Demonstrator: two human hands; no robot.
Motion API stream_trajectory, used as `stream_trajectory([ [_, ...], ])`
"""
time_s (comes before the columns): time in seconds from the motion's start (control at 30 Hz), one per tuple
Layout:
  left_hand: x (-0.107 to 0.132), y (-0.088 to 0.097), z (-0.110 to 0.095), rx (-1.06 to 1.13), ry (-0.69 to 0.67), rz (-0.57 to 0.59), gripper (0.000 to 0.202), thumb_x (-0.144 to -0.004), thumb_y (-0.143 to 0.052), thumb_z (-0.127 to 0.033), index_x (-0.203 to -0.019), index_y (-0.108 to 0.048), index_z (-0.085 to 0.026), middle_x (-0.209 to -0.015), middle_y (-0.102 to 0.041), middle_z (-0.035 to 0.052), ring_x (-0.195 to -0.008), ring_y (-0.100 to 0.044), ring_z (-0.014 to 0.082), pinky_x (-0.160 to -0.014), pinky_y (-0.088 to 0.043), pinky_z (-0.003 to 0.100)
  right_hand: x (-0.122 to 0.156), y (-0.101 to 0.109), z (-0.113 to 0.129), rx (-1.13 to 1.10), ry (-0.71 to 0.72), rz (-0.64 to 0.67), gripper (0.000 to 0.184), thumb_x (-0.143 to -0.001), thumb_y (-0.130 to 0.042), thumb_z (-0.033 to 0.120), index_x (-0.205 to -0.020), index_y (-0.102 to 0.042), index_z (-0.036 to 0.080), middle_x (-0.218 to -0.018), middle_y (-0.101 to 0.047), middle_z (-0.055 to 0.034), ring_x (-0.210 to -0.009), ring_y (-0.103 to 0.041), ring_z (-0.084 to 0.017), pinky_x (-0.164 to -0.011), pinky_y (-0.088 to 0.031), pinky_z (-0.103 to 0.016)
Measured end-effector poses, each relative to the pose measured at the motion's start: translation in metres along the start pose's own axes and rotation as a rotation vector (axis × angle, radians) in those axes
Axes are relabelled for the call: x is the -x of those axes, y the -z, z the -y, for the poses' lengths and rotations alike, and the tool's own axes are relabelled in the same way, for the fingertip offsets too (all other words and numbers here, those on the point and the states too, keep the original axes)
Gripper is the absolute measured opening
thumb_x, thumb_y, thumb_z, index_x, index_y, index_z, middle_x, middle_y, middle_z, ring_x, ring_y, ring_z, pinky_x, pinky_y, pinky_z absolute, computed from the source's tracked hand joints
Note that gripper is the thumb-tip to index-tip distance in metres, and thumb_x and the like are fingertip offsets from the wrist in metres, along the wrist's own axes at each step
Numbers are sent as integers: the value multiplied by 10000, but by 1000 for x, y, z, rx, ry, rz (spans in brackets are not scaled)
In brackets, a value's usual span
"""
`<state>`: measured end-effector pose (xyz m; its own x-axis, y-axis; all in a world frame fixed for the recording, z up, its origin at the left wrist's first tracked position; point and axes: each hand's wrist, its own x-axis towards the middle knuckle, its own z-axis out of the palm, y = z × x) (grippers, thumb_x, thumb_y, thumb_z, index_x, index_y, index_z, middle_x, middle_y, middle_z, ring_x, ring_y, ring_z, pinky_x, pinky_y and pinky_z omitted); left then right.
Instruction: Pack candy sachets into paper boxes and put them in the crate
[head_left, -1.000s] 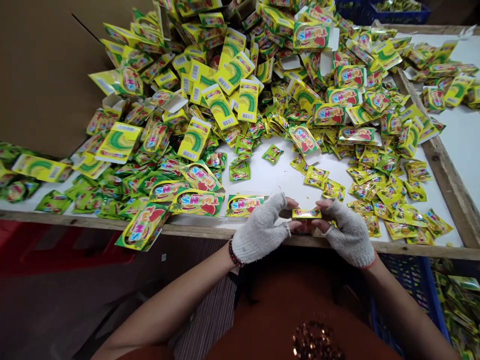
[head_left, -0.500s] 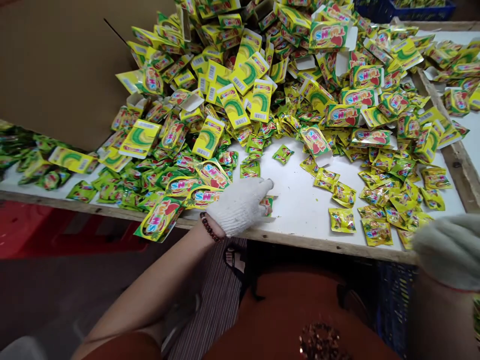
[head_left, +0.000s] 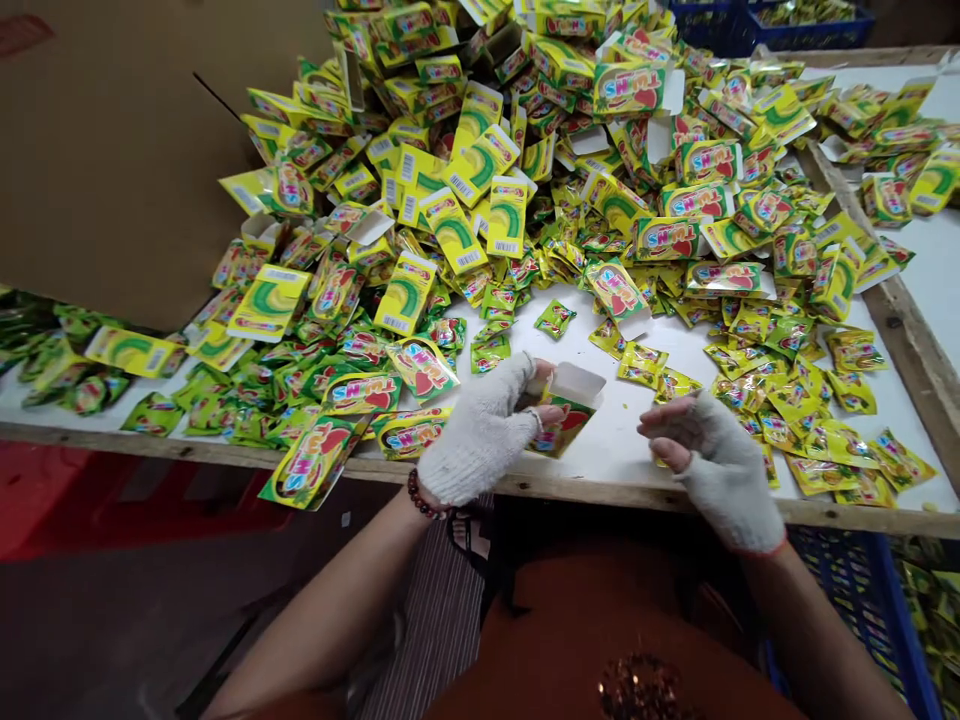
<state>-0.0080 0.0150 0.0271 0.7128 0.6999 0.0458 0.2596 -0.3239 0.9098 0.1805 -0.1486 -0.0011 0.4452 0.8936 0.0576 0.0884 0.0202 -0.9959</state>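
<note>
"What's your left hand up to?"

"My left hand (head_left: 480, 435), in a fingerless knit glove, is curled around a small box (head_left: 564, 425), with my fingertips (head_left: 551, 412) pressed against its side. The box sits tilted, and its white flap (head_left: 577, 383) stands open at the top. I can't tell if its bottom is touching the table."

"And your right hand?"

"My right hand (head_left: 712, 465) is open with the fingers loosely bent. It has hold of nothing and hovers just beside the box, over the white tabletop (head_left: 622, 455)."

"What's closest to them?"

"There's a bead bracelet (head_left: 421, 494) on my left wrist. Flat printed cartons (head_left: 315, 462) lie left of that hand, and loose foil sachets (head_left: 829, 445) are scattered to the right of the other."

"Further out?"

"A big heap of boxes and sachets (head_left: 480, 160) fills the top middle of the view, with a cardboard sheet (head_left: 135, 150) at the upper left. The table's wooden rim (head_left: 900, 320) runs down the right side. There's a blue crate (head_left: 780, 25) at the top right, another blue crate (head_left: 855, 610) at the lower right, and a red crate (head_left: 127, 490) at the lower left."
</note>
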Motion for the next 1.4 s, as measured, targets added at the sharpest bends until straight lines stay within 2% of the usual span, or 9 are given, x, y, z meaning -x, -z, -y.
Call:
stream_trajectory([
  [0.13, 8, -40, 8, 447, 96, -38, 434, -793, -729, -281, -1094, -427, -198, -914, -701, 44, -851, -718, 192, -746, -587, 310, -5, -16, -18, 96, 108, -44, 308, -857, -715, 285, -1124, -570, 240, -1124, -680, -73, -1005, -688, -201, -873, -581, -360],
  [0.3, 15, -65, 23, 364, 5, -57, 327, -826, -712, -306, -1058, -509, -195, -986, -699, 53, -890, -709, 175, -776, -582, 291, -8, -10, -23, 381, 225, -40, 198, -891, -650, 258, -1087, -657, 235, -1039, -729, -56, -951, -699, -214, -852, -573, -361],
  [0.5, 16, -54, 23, 80, -91, -51, 152, -870, -666, -315, -922, -688, -173, -897, -729, 57, -852, -680, 186, -791, -556, 318, -14, -8, -9, 483, 248, 115, 158, -910, -584, 224, -950, -737, 219, -851, -745, -40, -802, -702, -207, -712, -560, -321],
  [0.6, 14, -56, 19, 226, -49, -80, 215, -860, -677, -348, -985, -651, -175, -862, -716, 45, -810, -682, 172, -752, -561, 296, -14, -12, -10, 403, 164, 82, 165, -903, -599, 248, -1028, -700, 212, -914, -743, -47, -842, -703, -211, -758, -564, -337],
  [0.7, 12, -59, 20, 407, 16, -71, 435, -830, -713, -358, -1192, -566, -167, -906, -717, 51, -816, -697, 169, -728, -570, 276, -13, -14, -14, 294, 141, 12, 359, -901, -605, 248, -1256, -584, 208, -1023, -734, -62, -902, -708, -205, -783, -570, -328],
  [0.83, 16, -55, 23, 168, -145, -71, 166, -875, -659, -280, -988, -697, -164, -941, -733, 70, -872, -687, 172, -804, -553, 292, -11, -10, -11, 523, 350, 78, 172, -917, -582, 203, -1060, -674, 228, -887, -725, -35, -797, -685, -181, -717, -538, -289],
  [0.97, 22, -46, 14, 92, -310, -47, 151, -885, -669, -301, -909, -722, -162, -950, -740, 74, -895, -688, 178, -835, -543, 296, -9, -8, -2, 560, 541, 159, 145, -953, -562, 256, -999, -690, 207, -838, -716, -42, -758, -668, -171, -674, -507, -272],
  [1.2, 18, -40, -7, 93, -65, 47, 174, -909, -645, -296, -887, -716, -139, -789, -725, 38, -713, -666, 134, -651, -525, 226, -13, -11, 9, 525, 370, 144, 106, -928, -636, 267, -931, -722, 205, -763, -708, 1, -671, -645, -133, -617, -477, -246],
  [1.4, 20, -35, 13, -53, -549, 16, 104, -922, -597, -169, -965, -691, -160, -939, -730, 86, -856, -695, 144, -744, -557, 234, -17, 5, 5, 472, 582, 344, 241, -931, -583, 134, -1114, -698, 239, -933, -749, -40, -838, -712, -152, -727, -556, -252],
])
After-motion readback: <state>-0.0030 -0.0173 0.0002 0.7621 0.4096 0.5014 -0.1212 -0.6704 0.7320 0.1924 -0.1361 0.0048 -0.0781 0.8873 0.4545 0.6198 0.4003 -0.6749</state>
